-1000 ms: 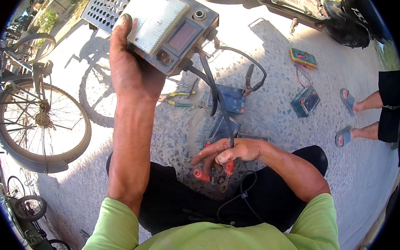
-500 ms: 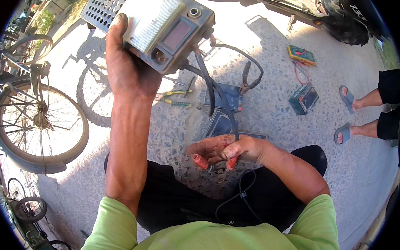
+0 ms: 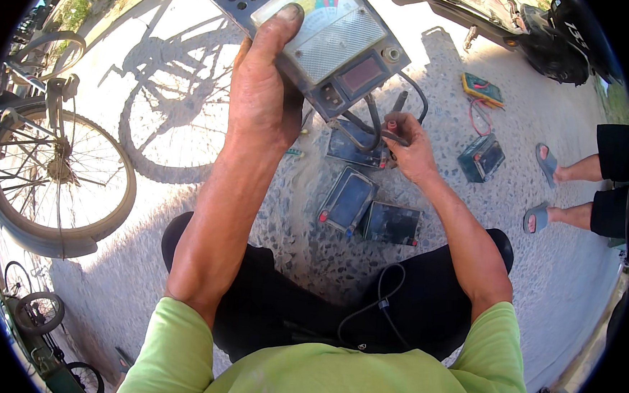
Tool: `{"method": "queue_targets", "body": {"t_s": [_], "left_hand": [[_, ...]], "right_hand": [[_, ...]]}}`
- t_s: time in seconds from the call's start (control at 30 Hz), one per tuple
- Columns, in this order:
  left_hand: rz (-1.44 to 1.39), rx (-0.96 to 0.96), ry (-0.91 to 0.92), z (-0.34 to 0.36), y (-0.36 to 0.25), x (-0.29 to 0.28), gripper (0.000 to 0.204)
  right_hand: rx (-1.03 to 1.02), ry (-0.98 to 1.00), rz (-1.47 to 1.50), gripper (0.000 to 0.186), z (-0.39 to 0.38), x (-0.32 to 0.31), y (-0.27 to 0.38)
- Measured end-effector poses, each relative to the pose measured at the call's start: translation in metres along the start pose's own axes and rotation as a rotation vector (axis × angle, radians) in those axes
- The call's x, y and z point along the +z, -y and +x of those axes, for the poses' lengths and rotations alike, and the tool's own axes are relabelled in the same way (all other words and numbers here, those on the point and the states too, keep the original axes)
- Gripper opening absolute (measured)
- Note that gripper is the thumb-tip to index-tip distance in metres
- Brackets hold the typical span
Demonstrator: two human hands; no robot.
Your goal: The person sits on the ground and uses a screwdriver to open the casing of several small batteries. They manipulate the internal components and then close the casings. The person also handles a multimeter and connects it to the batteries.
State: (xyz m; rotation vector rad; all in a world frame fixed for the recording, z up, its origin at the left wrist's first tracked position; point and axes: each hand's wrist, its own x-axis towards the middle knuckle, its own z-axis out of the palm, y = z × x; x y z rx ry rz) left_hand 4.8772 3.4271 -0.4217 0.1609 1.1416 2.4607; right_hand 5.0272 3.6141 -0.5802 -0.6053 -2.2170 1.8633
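Observation:
My left hand [image 3: 257, 96] grips a battery tester [image 3: 336, 46] with a dial gauge and perforated metal casing, the thumb pressed on its front. Dark thick cables [image 3: 371, 131] run out of its lower end. Just beyond them, my right hand [image 3: 414, 152] is closed on a red-handled clamp [image 3: 391, 126] and a stretch of cable; its jaws are hard to make out. Under the hands, a dark battery [image 3: 350, 142] lies on the ground, partly covered by the cables. Nearer to me rest a second battery [image 3: 350, 199] and a third [image 3: 393, 224], side by side.
To the right sit another battery [image 3: 481, 158] and a yellow-green multimeter [image 3: 482, 90] with a red lead. A person's sandalled foot [image 3: 545, 164] stands farther right. At the left is a bicycle wheel [image 3: 59, 170]; a motorcycle [image 3: 547, 45] stands at the far right.
The tester has moved right in my left hand, and its dial now shows. My right hand has gone from near my lap up beside the tester's cables, uncovering the near batteries.

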Motion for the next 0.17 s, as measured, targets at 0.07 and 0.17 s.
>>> {"method": "queue_targets", "body": {"t_s": [0.07, 0.17], "left_hand": [[0.047, -0.014, -0.002, -0.002, 0.004, 0.001, 0.048], [0.087, -0.013, 0.001, -0.003, 0.006, 0.003, 0.052]], "right_hand": [[-0.029, -0.012, -0.036, 0.023, 0.002, 0.003, -0.008], [-0.060, -0.018, -0.066, 0.022, 0.005, 0.004, -0.024]]}}
